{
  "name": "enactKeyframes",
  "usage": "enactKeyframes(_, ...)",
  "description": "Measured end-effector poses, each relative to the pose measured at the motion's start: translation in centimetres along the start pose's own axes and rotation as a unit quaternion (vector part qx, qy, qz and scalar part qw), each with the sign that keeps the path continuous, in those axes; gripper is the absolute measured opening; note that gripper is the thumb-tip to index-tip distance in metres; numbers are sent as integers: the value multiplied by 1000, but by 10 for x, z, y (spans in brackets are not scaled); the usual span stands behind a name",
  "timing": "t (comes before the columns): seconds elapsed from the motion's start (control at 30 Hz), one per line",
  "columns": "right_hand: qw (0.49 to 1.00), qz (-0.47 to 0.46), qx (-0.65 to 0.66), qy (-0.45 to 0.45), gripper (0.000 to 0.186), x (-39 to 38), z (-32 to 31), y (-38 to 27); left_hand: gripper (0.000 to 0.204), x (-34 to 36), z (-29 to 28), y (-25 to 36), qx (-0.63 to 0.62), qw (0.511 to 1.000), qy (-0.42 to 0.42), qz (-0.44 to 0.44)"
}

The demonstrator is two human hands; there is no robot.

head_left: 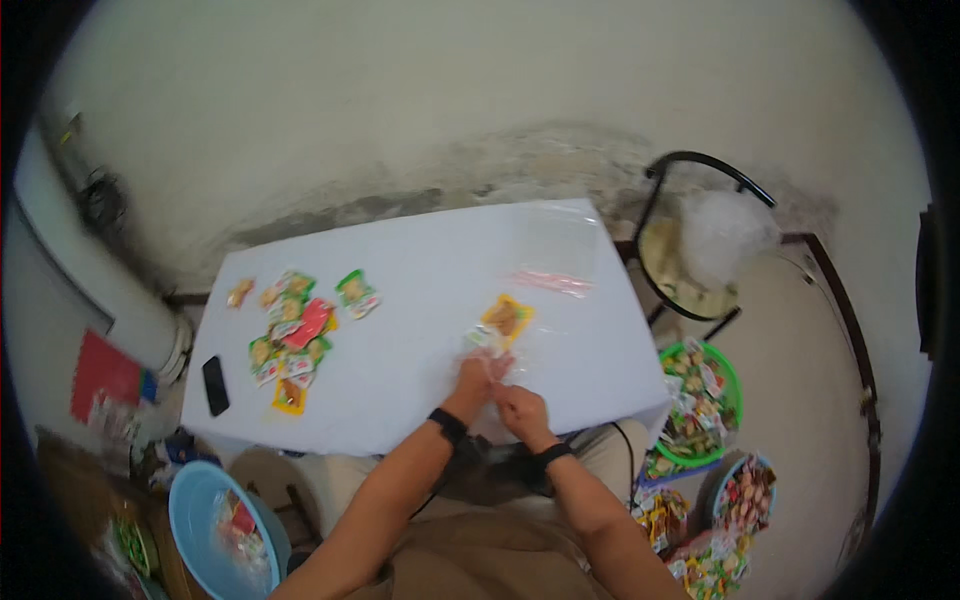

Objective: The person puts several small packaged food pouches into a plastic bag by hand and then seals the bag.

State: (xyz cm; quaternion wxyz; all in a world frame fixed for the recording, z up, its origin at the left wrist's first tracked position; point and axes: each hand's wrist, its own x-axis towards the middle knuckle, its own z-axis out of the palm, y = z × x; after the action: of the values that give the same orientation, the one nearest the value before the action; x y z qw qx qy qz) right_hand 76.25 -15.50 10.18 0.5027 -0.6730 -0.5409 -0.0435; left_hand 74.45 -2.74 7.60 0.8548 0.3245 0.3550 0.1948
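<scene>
Both of my hands are together over the near right part of a white-covered table (420, 290). My left hand (478, 372) is closed on a clear plastic bag (520, 368), its fingers a little blurred. Just to its right, my right hand (522, 408) is curled in a pinch at the near edge of that bag. A yellow snack packet (507, 317) lies just beyond my fingers, with a pale green and white packet (478, 338) beside it. Whether these packets are inside the bag I cannot tell.
Snack packets (290, 335) are heaped at the table's left, near a black phone (215, 386). Clear bags with red strips (555, 250) lie far right. A green basket (738, 400) of packets and a black-framed chair (650, 215) stand right; a blue tub (185, 505) stands left.
</scene>
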Motion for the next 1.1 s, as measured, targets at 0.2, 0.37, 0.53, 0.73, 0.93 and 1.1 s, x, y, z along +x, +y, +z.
enactKeyframes(0.2,999,32,-28,-24,17,-2,-5,3,29,-8,4,-1,-56,997,-2,60)
enactKeyframes(0.37,999,37,-7,14,15,-1,0,3,30,-38,-17,9,167,959,-135,186)
enactKeyframes(0.53,999,27,-23,12,19,0,0,2,29,-80,-54,48,143,958,-245,-36)
enactKeyframes(0.73,999,25,-40,1,25,2,-2,-1,34,-22,-136,113,152,963,127,186)
enactKeyframes(0.93,998,30,-48,-3,26,-1,-5,0,38,11,-148,156,-94,966,154,183)
enactKeyframes(1.1,998,32,-49,-6,25,0,-1,-3,25,48,-189,157,-56,959,104,259)
